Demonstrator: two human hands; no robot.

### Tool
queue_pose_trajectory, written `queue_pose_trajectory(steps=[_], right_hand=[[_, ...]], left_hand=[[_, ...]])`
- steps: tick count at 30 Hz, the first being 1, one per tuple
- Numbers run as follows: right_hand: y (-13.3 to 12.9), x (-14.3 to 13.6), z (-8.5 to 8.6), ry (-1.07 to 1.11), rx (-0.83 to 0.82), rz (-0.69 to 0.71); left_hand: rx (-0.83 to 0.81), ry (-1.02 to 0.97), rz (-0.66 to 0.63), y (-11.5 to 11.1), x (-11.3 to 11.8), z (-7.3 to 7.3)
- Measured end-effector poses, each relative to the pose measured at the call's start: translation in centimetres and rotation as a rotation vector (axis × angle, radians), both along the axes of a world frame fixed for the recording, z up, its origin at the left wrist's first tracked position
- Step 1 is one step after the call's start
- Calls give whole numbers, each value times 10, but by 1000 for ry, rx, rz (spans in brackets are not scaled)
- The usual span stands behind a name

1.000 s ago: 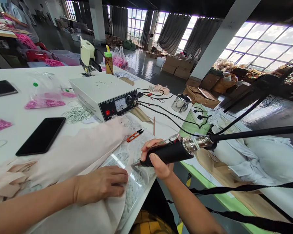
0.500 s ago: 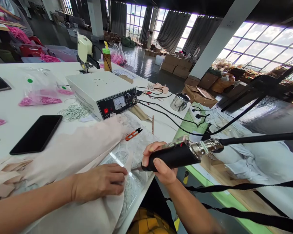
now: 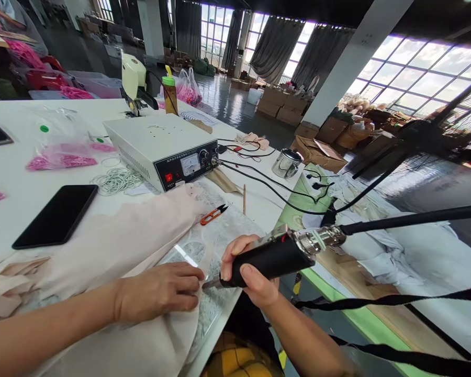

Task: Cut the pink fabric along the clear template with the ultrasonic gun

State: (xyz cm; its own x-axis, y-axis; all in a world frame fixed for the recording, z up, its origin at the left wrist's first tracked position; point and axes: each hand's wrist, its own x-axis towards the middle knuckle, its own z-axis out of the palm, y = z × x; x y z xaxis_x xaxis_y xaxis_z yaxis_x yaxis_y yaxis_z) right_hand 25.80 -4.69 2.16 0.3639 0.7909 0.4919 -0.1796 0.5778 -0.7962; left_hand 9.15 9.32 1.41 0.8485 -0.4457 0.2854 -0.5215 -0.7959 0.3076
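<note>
My left hand (image 3: 159, 293) presses on the pale pink fabric (image 3: 118, 230), its fingers curled and pinching the fabric's edge. My right hand (image 3: 253, 269) is wrapped round a black cylindrical handheld tool (image 3: 272, 259) with a metal connector and a thick black cable. The tool's metal tip points left, close to my left fingertips at the fabric edge. Beneath lies a clear, shiny sheet (image 3: 215, 303). Orange thread snips (image 3: 213, 215) lie just beyond my hands. A white control box (image 3: 160, 146) with a dial and a red switch stands behind the fabric.
A black phone (image 3: 57, 215) lies at the left, near pale elastic loops (image 3: 118, 180) and bags of pink pieces (image 3: 63, 157). A metal cup (image 3: 287, 163) stands at the table's right side, and a bottle (image 3: 170, 94) at the back. Cables cross the right side.
My right hand has moved the tool slightly left, bringing its tip nearer my left fingers. My left hand stays on the fabric in nearly the same place.
</note>
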Motion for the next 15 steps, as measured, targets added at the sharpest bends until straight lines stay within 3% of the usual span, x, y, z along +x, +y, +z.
queue_pose_trajectory(steps=[15], right_hand=[[2, 0, 2, -88, -4, 19]], left_hand=[[5, 36, -7, 0, 1, 5]])
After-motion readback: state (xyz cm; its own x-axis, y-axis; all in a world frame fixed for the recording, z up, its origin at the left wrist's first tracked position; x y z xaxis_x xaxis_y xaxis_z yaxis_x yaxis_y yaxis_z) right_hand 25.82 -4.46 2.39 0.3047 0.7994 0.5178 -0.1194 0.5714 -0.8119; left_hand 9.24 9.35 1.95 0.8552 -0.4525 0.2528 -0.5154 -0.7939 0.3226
